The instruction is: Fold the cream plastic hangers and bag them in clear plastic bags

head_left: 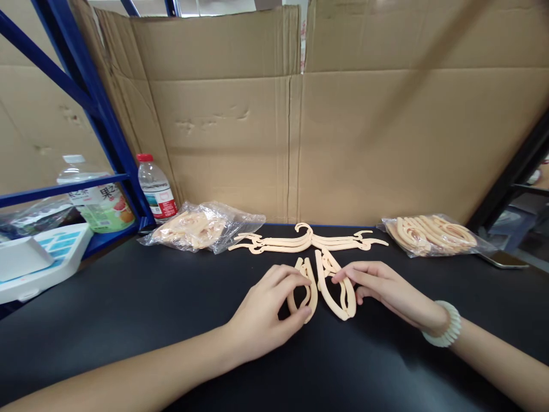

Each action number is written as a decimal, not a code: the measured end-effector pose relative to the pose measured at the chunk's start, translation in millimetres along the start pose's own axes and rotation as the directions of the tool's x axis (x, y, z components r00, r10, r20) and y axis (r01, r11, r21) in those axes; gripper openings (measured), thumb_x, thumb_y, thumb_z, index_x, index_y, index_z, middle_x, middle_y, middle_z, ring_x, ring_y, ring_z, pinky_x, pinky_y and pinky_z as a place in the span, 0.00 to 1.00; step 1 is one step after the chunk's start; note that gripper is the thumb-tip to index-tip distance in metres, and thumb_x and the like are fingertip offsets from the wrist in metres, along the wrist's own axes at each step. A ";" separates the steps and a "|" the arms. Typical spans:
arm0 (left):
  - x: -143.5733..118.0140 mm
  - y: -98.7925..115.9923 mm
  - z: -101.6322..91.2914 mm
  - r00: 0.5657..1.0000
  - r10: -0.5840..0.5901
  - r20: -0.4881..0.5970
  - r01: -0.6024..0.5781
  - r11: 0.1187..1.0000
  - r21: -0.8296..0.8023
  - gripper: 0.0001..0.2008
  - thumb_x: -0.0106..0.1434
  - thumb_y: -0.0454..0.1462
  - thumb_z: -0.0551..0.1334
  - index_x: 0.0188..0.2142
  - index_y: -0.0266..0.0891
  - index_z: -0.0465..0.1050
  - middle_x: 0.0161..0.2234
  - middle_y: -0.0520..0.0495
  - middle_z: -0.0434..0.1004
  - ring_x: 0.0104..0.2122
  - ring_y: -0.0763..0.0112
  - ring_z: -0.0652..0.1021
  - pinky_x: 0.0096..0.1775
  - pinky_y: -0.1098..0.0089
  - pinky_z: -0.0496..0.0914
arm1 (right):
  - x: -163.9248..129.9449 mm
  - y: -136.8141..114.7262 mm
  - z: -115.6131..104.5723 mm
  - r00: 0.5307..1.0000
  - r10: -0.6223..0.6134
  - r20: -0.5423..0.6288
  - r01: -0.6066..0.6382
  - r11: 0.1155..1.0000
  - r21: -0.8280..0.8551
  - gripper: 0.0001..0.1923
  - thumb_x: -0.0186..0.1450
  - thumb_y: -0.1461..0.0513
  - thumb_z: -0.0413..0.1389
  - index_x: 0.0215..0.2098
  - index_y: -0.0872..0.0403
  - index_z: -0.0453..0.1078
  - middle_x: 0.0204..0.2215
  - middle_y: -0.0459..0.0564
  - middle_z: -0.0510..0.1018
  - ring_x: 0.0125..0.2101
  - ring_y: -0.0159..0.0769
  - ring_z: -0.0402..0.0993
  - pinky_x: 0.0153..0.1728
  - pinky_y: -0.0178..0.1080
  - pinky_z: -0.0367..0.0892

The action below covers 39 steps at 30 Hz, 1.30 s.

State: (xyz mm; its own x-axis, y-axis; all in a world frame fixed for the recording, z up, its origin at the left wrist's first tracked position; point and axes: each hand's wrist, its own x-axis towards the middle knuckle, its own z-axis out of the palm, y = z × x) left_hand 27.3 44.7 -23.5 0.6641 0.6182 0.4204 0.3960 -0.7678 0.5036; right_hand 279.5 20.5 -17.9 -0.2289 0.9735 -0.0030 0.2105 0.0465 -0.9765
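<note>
My left hand (270,306) is closed around a folded beige plastic hanger (314,292), its thumb and fingers on the hanger's curved arms. Another folded hanger (328,296) of the same colour lies just to the right, gripped at its right side between the thumb and fingers of my right hand (384,284). Both stay close to the black tabletop, and my fingers cover part of each. Right behind them, several unfolded hangers (283,245) lie stacked together, arms spread left and right with a hook at the top.
Clear plastic bags of beige hangers lie at the back left (193,226) and back right (429,233). A red-capped water bottle (156,189) stands by the blue metal frame (100,114). Cardboard (227,131) walls off the back. A phone (504,261) rests at the right.
</note>
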 end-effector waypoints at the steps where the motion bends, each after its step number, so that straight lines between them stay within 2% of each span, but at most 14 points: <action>1: -0.7 0.2 0.5 0.999 0.019 0.041 -0.020 1.000 0.017 0.15 0.60 0.35 0.62 0.48 0.44 0.70 0.48 0.45 0.70 0.47 0.62 0.71 0.49 0.62 0.69 | 0.3 0.2 0.0 1.000 -0.005 -0.010 0.005 0.999 -0.042 0.24 0.64 0.46 0.53 0.39 0.59 0.74 0.29 0.50 0.73 0.27 0.31 0.68 0.27 0.34 0.66; 4: -2.1 -1.1 2.2 0.991 0.070 0.111 -0.076 0.996 0.050 0.14 0.59 0.35 0.63 0.45 0.44 0.71 0.47 0.46 0.72 0.46 0.62 0.70 0.48 0.63 0.69 | -1.1 0.0 1.7 0.997 -0.069 0.021 0.072 0.972 -0.224 0.24 0.66 0.46 0.49 0.40 0.57 0.72 0.32 0.50 0.73 0.26 0.30 0.66 0.25 0.34 0.64; 9: -2.1 -4.2 3.2 0.994 0.060 0.087 -0.069 0.992 0.106 0.12 0.60 0.34 0.62 0.44 0.44 0.72 0.45 0.47 0.73 0.46 0.62 0.71 0.46 0.63 0.70 | -8.9 -0.5 6.9 0.976 -0.203 0.074 0.211 0.817 -0.537 0.19 0.70 0.49 0.45 0.46 0.52 0.69 0.35 0.49 0.72 0.32 0.34 0.67 0.35 0.38 0.65; 13: -1.2 -3.6 2.6 0.996 0.054 0.065 -0.062 0.990 0.125 0.10 0.60 0.34 0.62 0.42 0.44 0.72 0.43 0.46 0.74 0.45 0.62 0.71 0.45 0.63 0.71 | -13.3 -1.0 7.7 0.962 -0.229 0.147 0.267 0.700 -0.663 0.19 0.69 0.52 0.47 0.53 0.51 0.65 0.38 0.50 0.71 0.36 0.37 0.69 0.42 0.41 0.66; 16: -0.8 -3.3 2.3 0.997 0.039 0.062 -0.047 0.990 0.133 0.09 0.60 0.34 0.62 0.41 0.44 0.72 0.42 0.47 0.74 0.45 0.62 0.71 0.45 0.63 0.71 | -14.2 -2.7 7.4 0.956 -0.235 0.176 0.289 0.649 -0.704 0.20 0.68 0.52 0.50 0.55 0.50 0.64 0.41 0.52 0.69 0.40 0.39 0.68 0.44 0.43 0.65; 21: -1.3 -4.3 1.6 0.997 0.029 0.071 -0.038 0.989 0.142 0.10 0.59 0.34 0.63 0.42 0.43 0.72 0.43 0.47 0.74 0.45 0.62 0.71 0.45 0.63 0.70 | -14.4 -5.9 8.9 0.957 -0.182 0.226 0.290 0.597 -0.748 0.28 0.62 0.50 0.56 0.58 0.50 0.61 0.40 0.51 0.67 0.36 0.38 0.67 0.40 0.41 0.67; 23: -1.3 -4.9 1.5 0.997 0.032 0.066 -0.041 0.989 0.139 0.10 0.59 0.34 0.63 0.42 0.43 0.72 0.42 0.47 0.75 0.45 0.62 0.71 0.45 0.63 0.70 | -14.7 -6.2 9.2 0.953 -0.188 0.237 0.303 0.587 -0.751 0.28 0.61 0.51 0.58 0.58 0.50 0.62 0.39 0.50 0.66 0.36 0.38 0.67 0.39 0.40 0.66; 31: 0.6 -5.0 2.3 0.998 0.041 0.057 -0.048 0.991 0.125 0.10 0.60 0.36 0.63 0.42 0.44 0.73 0.42 0.47 0.75 0.45 0.61 0.71 0.46 0.63 0.71 | -12.8 -1.7 9.4 0.938 -0.241 0.249 0.346 0.597 -0.724 0.25 0.62 0.53 0.58 0.55 0.49 0.64 0.38 0.50 0.67 0.37 0.38 0.67 0.39 0.40 0.66; 39: -0.1 -8.1 2.4 0.996 0.027 0.080 -0.038 0.990 0.136 0.10 0.60 0.36 0.63 0.43 0.43 0.73 0.42 0.46 0.75 0.45 0.61 0.71 0.46 0.62 0.70 | -11.5 0.5 9.0 0.935 -0.254 0.248 0.354 0.616 -0.703 0.23 0.64 0.54 0.56 0.55 0.51 0.64 0.40 0.52 0.67 0.41 0.40 0.65 0.45 0.43 0.65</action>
State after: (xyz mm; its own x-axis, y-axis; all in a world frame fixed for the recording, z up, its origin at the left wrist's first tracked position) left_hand 25.5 50.4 -29.5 0.7230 0.5817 0.3726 0.4533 -0.8065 0.3796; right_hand 273.7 7.3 -20.2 -0.5032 0.8425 0.1923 0.7171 0.5312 -0.4512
